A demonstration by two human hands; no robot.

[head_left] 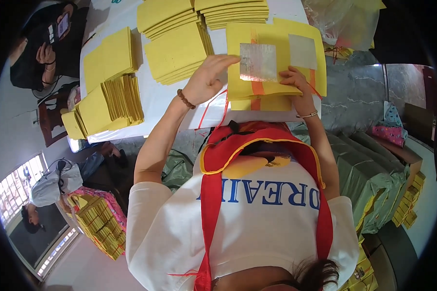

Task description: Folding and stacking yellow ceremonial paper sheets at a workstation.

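Note:
A stack of yellow paper sheets (236, 36) lies before me at the table's right end. On its top sheet, over an orange stripe, rests a silvery foil square (258, 62). A paler square (303, 51) sits on the yellow sheet just to the right. My left hand (211, 75) reaches in from the left, its fingers stretched out and the tips at the foil's left edge. With fingers spread, my right hand (298, 86) lies on the front right part of the stack, near the foil's lower right corner. Neither hand visibly grips anything.
Several yellow paper piles (177, 53) stand farther left on the white table (158, 104), with a fanned row (122, 99) at the left. A clear plastic bag (347, 19) is at the back right. Green wrapped bundles (369, 169) stand right of me. Two people are on the left; one holds a phone (63, 25).

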